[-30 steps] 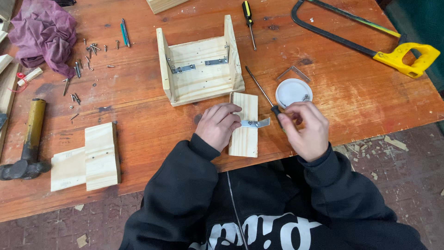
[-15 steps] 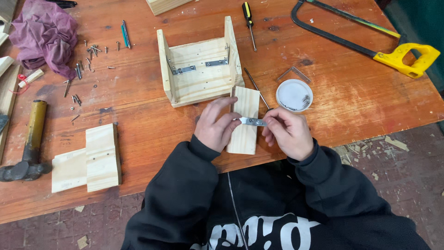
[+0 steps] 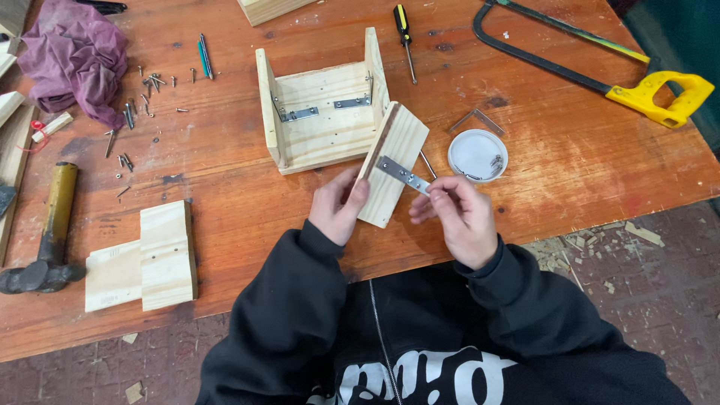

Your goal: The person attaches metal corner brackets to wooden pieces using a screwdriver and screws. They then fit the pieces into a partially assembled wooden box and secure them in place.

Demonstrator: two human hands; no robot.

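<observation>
Sleeves of a black hooded top fill the near edge of the view, and both hands come out of them over the wooden counter (image 3: 225,172). The left hand (image 3: 336,210) grips a small pine board (image 3: 391,169) by its lower left edge, thumb on the face, tilting it up off the counter. The right hand (image 3: 459,217) pinches the free end of a flat metal bracket (image 3: 403,174) between thumb and fingertips; the bracket's other end lies on the board's face. Left of the hands, near the front edge, lie 2 joined pine blocks (image 3: 142,256), with a hammer (image 3: 46,232) just beyond them. Just behind the board stands a U-shaped pine box (image 3: 322,105) with 2 metal brackets inside its corners. To the right sits a white round lid (image 3: 478,155) holding small hardware. Farther back lie scattered screws (image 3: 142,90), a purple rag (image 3: 71,56), a black-and-yellow screwdriver (image 3: 405,30) and a hacksaw (image 3: 600,60) with a yellow handle.
</observation>
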